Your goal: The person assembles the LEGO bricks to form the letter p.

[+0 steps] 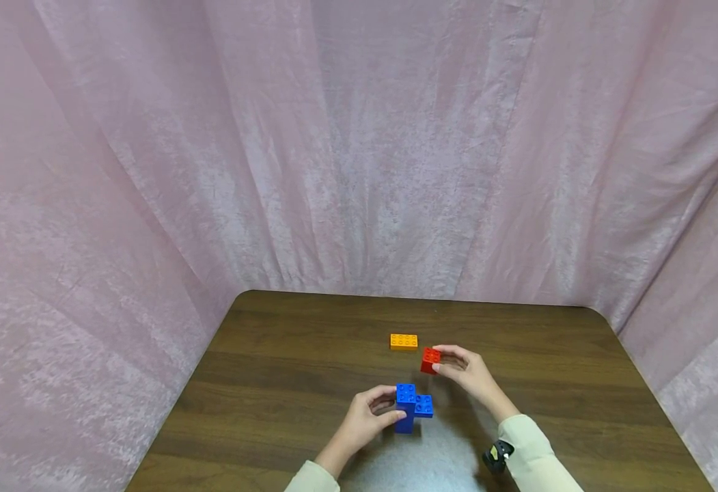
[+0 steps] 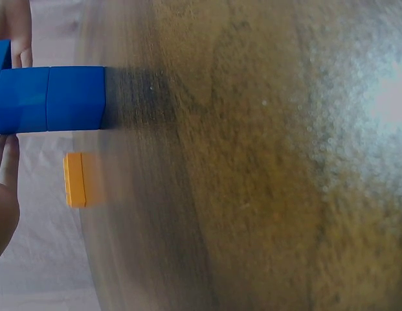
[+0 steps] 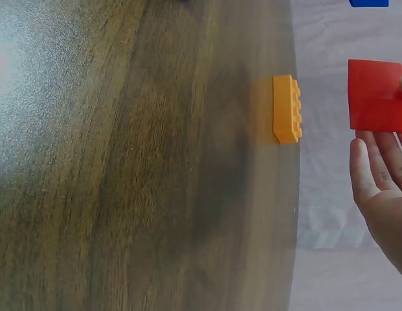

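Note:
In the head view, my left hand [image 1: 363, 418] holds a blue brick tower [image 1: 404, 410] between thumb and fingers. A blue piece [image 1: 423, 406] with studs juts out from the tower's right side, below its top. The tower's smooth stacked sides [image 2: 48, 97] fill the upper left of the left wrist view; whether its base touches the table I cannot tell. My right hand [image 1: 466, 374] pinches a red brick [image 1: 430, 361], studs up, beyond the tower and a little to its right. In the right wrist view the red brick [image 3: 377, 97] appears raised above the tabletop.
An orange brick [image 1: 404, 342] with two rows of studs lies farther back on the brown wooden table [image 1: 285, 369]. Pink curtains [image 1: 359, 150] hang behind the table and along both sides. A black device [image 1: 497, 455] sits at the right wrist.

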The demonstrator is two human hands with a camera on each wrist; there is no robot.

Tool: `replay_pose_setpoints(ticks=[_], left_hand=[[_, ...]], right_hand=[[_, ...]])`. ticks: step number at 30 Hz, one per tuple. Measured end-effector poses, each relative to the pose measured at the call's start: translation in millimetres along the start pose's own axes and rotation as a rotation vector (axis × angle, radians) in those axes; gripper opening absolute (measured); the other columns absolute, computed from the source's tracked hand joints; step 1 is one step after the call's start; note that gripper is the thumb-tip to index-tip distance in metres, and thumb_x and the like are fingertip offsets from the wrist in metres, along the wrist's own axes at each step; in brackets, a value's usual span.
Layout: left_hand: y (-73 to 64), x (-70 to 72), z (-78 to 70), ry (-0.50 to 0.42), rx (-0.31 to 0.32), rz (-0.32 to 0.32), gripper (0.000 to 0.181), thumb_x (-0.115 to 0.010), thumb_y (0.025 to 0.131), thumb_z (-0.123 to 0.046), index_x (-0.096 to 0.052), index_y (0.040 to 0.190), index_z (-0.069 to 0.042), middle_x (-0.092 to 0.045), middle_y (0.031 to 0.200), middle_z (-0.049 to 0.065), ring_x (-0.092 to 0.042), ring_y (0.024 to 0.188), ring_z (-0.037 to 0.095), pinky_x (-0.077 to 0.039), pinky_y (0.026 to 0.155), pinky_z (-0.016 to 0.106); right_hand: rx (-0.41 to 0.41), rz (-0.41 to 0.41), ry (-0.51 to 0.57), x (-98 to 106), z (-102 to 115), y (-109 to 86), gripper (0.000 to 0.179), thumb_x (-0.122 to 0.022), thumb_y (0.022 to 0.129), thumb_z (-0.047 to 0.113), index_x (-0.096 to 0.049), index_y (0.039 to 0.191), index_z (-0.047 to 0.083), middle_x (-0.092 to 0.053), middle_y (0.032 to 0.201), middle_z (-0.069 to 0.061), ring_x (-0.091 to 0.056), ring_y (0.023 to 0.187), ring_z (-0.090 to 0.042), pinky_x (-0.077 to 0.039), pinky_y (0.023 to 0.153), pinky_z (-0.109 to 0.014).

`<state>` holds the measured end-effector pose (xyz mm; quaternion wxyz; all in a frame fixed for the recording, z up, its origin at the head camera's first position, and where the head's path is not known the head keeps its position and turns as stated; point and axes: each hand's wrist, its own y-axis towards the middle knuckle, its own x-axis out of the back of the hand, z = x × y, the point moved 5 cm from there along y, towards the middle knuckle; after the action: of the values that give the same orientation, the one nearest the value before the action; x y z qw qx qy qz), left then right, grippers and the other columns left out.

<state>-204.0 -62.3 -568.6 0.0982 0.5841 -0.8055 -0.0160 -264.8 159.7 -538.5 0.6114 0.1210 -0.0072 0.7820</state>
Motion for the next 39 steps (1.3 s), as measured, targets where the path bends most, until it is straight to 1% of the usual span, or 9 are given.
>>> replay_pose_setpoints(ticks=[3,5,10,14,17,21,24,32,39], left_hand=[[0.1,-0.2,0.6,-0.001,0.002,-0.001,0.034,-0.075,0.083,-0.007,-0.065,0.115,-0.001,-0.067,0.113,0.014,-0.064,0.105,0.024,-0.053,0.093,0.033],[0.3,-0.1,0.7,-0.004,-0.004,0.000,0.034,-0.075,0.083,-0.006,-0.064,0.115,-0.001,-0.067,0.112,0.014,-0.064,0.105,0.023,-0.053,0.093,0.033],[-0.2,-0.1,-0.9,0.001,-0.015,0.003,0.034,-0.075,0.083,-0.007,-0.064,0.115,0.000,-0.067,0.112,0.015,-0.064,0.103,0.020,-0.053,0.093,0.033],[-0.8,-0.4,-1.3,-0.001,-0.016,0.004,0.035,-0.075,0.083,-0.007,-0.064,0.115,0.001,-0.067,0.112,0.016,-0.064,0.104,0.020,-0.053,0.093,0.035],[-0.7,-0.2,-1.7,-0.002,-0.043,0.007,0.036,-0.075,0.083,-0.009,-0.064,0.115,0.002,-0.067,0.111,0.017,-0.064,0.103,0.020,-0.053,0.093,0.034],[-0.5,0.2,-3.8,0.013,-0.136,0.012,0.036,-0.075,0.084,-0.014,-0.063,0.114,0.004,-0.068,0.109,0.016,-0.065,0.101,0.018,-0.055,0.089,0.030],[-0.6,0.4,-4.7,0.013,-0.176,0.012,0.036,-0.075,0.085,-0.015,-0.064,0.113,0.004,-0.068,0.108,0.014,-0.065,0.100,0.016,-0.055,0.088,0.028],[0.6,-0.4,-1.4,0.001,-0.048,0.004,0.034,-0.075,0.083,-0.006,-0.063,0.114,0.004,-0.067,0.111,0.020,-0.064,0.103,0.022,-0.053,0.092,0.036],[1.0,-1.7,-3.8,0.002,-0.036,-0.003,0.033,-0.073,0.082,0.003,-0.062,0.113,0.008,-0.065,0.110,0.024,-0.064,0.103,0.029,-0.051,0.094,0.045]], right_hand=[[0.016,0.020,-0.003,-2.2,16.5,-5.0,0.039,-0.069,0.087,0.000,-0.056,0.122,-0.011,-0.060,0.116,-0.032,-0.061,0.103,-0.043,-0.055,0.083,-0.021],[0.028,0.027,-0.007,-2.8,19.0,-6.0,0.039,-0.068,0.087,0.000,-0.056,0.122,-0.011,-0.059,0.116,-0.032,-0.061,0.103,-0.043,-0.055,0.083,-0.020],[0.043,0.018,0.000,-1.8,6.1,-5.5,0.040,-0.073,0.085,0.007,-0.059,0.121,-0.005,-0.062,0.116,-0.027,-0.065,0.099,-0.028,-0.054,0.084,-0.019],[0.058,0.023,-0.010,-1.3,7.7,-7.8,0.041,-0.073,0.085,0.008,-0.060,0.121,-0.005,-0.062,0.116,-0.025,-0.066,0.098,-0.021,-0.053,0.085,-0.019],[0.066,0.025,-0.009,-0.8,10.5,-10.0,0.040,-0.073,0.085,0.008,-0.060,0.121,-0.004,-0.063,0.116,-0.025,-0.065,0.098,-0.021,-0.053,0.086,-0.019],[0.071,0.024,-0.018,-0.5,15.6,-13.7,0.040,-0.073,0.085,0.008,-0.060,0.122,-0.003,-0.063,0.117,-0.023,-0.065,0.099,-0.025,-0.053,0.086,-0.018],[0.082,0.026,-0.025,-0.7,17.2,-16.2,0.039,-0.072,0.086,0.006,-0.060,0.122,-0.004,-0.063,0.116,-0.024,-0.065,0.099,-0.028,-0.053,0.085,-0.018],[0.105,0.040,-0.009,-0.6,21.6,-24.1,0.038,-0.072,0.085,0.005,-0.060,0.120,-0.004,-0.063,0.115,-0.024,-0.065,0.098,-0.025,-0.053,0.085,-0.018],[0.195,0.059,0.008,-0.5,27.1,-30.8,0.035,-0.069,0.086,0.000,-0.059,0.119,-0.008,-0.063,0.111,-0.028,-0.064,0.096,-0.014,-0.055,0.084,-0.021]])
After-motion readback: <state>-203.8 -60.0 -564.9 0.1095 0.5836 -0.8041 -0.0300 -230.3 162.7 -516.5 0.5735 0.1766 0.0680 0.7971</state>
